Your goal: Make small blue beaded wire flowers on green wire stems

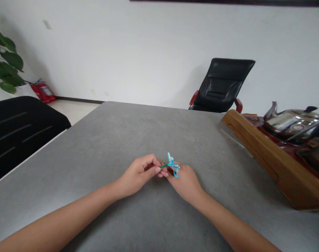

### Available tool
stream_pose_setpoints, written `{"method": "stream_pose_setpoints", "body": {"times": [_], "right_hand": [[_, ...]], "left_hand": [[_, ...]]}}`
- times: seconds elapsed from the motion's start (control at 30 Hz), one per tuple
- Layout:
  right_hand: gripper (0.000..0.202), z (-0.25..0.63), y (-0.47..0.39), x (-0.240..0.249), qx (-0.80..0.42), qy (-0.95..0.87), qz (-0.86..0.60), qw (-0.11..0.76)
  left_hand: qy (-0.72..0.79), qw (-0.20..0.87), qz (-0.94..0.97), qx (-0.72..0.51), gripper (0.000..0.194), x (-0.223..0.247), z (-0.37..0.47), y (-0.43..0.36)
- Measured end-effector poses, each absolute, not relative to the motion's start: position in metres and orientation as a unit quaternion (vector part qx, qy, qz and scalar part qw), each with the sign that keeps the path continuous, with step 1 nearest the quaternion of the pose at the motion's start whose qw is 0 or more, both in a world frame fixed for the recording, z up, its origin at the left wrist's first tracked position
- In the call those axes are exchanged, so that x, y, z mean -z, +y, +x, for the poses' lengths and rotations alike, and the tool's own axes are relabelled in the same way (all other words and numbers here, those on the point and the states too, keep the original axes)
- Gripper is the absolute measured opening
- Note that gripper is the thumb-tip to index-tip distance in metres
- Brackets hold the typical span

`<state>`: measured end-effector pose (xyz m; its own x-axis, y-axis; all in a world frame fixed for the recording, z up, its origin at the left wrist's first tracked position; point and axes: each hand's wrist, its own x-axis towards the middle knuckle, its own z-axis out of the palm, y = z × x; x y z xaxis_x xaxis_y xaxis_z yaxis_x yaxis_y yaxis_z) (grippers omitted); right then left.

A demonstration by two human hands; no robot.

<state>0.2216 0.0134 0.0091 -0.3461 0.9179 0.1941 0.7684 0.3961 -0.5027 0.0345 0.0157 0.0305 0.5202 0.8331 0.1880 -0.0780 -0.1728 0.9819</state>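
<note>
A small blue ornament with white dots and looped, wing-like parts sits on a thin green stem. My left hand pinches the stem between thumb and forefinger, near the middle of the table. Close against it on the right is my right hand, its back turned up behind and below the ornament. The fingers of my right hand are mostly hidden, so what they hold cannot be made out.
The grey table stretches ahead. At the right stands a wooden tea tray with a metal kettle. Beyond the table is a black chair; another black chair, a plant and red extinguishers are at the left.
</note>
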Motion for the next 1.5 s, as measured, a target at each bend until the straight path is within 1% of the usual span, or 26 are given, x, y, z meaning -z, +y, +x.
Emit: {"method": "stream_pose_setpoints", "body": {"times": [0.03, 0.1, 0.17, 0.2, 0.27, 0.3, 0.33, 0.4, 0.47, 0.57, 0.63, 0.73, 0.87, 0.93, 1.03, 1.17, 1.27, 1.33, 1.4, 1.5], "right_hand": [[0.019, 0.222, 0.014, -0.009, -0.146, -0.805, -0.518, 0.250], [0.037, 0.222, 0.014, -0.009, -0.150, -0.800, -0.486, 0.319], [0.050, 0.219, 0.013, -0.009, -0.232, -0.772, -0.449, 0.385], [0.050, 0.216, 0.011, -0.009, -0.300, -0.748, -0.429, 0.408], [0.042, 0.209, 0.008, -0.009, -0.448, -0.679, -0.390, 0.431], [0.035, 0.205, 0.006, -0.009, -0.512, -0.640, -0.380, 0.428], [0.027, 0.202, 0.004, -0.008, -0.560, -0.605, -0.380, 0.420], [0.014, 0.197, 0.001, -0.008, -0.602, -0.559, -0.398, 0.408], [0.013, 0.196, 0.000, -0.007, -0.591, -0.555, -0.400, 0.427], [0.015, 0.198, -0.003, -0.006, -0.517, -0.604, -0.399, 0.457], [0.022, 0.202, -0.006, -0.006, -0.432, -0.660, -0.437, 0.432], [0.025, 0.208, -0.010, -0.008, -0.265, -0.751, -0.489, 0.357], [0.025, 0.212, -0.018, -0.014, -0.002, -0.837, -0.480, 0.262], [0.023, 0.212, -0.022, -0.021, 0.101, -0.855, -0.442, 0.252], [0.020, 0.213, -0.027, -0.034, 0.173, -0.858, -0.400, 0.273], [0.022, 0.221, -0.020, -0.047, 0.190, -0.844, -0.413, 0.283], [0.025, 0.231, -0.007, -0.051, 0.143, -0.849, -0.431, 0.271], [0.023, 0.238, 0.004, -0.052, 0.054, -0.854, -0.443, 0.267], [0.021, 0.244, 0.014, -0.051, -0.063, -0.848, -0.449, 0.272], [0.019, 0.250, 0.026, -0.044, -0.219, -0.815, -0.457, 0.282]], "left_hand": [[0.298, 0.579, 0.645, -0.400, 0.015, -0.029, 0.034, 0.017], [0.317, 0.586, 0.629, -0.402, 0.016, -0.027, 0.033, 0.019], [0.324, 0.594, 0.616, -0.402, 0.017, -0.025, 0.033, 0.020], [0.325, 0.598, 0.613, -0.401, 0.017, -0.025, 0.033, 0.020], [0.323, 0.601, 0.613, -0.399, 0.017, -0.024, 0.032, 0.020], [0.322, 0.598, 0.616, -0.399, 0.017, -0.024, 0.032, 0.020], [0.323, 0.591, 0.622, -0.399, 0.017, -0.025, 0.032, 0.020], [0.332, 0.573, 0.634, -0.400, 0.018, -0.026, 0.032, 0.019], [0.349, 0.555, 0.639, -0.402, 0.018, -0.026, 0.032, 0.020], [0.372, 0.540, 0.637, -0.406, 0.018, -0.025, 0.032, 0.020], [0.380, 0.529, 0.641, -0.407, 0.018, -0.023, 0.033, 0.019], [0.400, 0.492, 0.657, -0.409, 0.016, -0.020, 0.032, 0.019], [0.455, 0.383, 0.711, -0.375, 0.014, -0.020, 0.029, 0.018], [0.469, 0.302, 0.755, -0.346, 0.014, -0.021, 0.027, 0.017], [0.446, 0.202, 0.813, -0.314, 0.016, -0.021, 0.025, 0.015], [0.402, 0.148, 0.863, -0.269, 0.020, -0.019, 0.026, 0.014], [0.341, 0.123, 0.900, -0.241, 0.022, -0.019, 0.027, 0.014], [0.287, 0.129, 0.919, -0.237, 0.025, -0.021, 0.027, 0.014], [0.236, 0.155, 0.927, -0.248, 0.026, -0.024, 0.027, 0.014], [0.196, 0.199, 0.921, -0.271, 0.025, -0.028, 0.026, 0.013]]}}
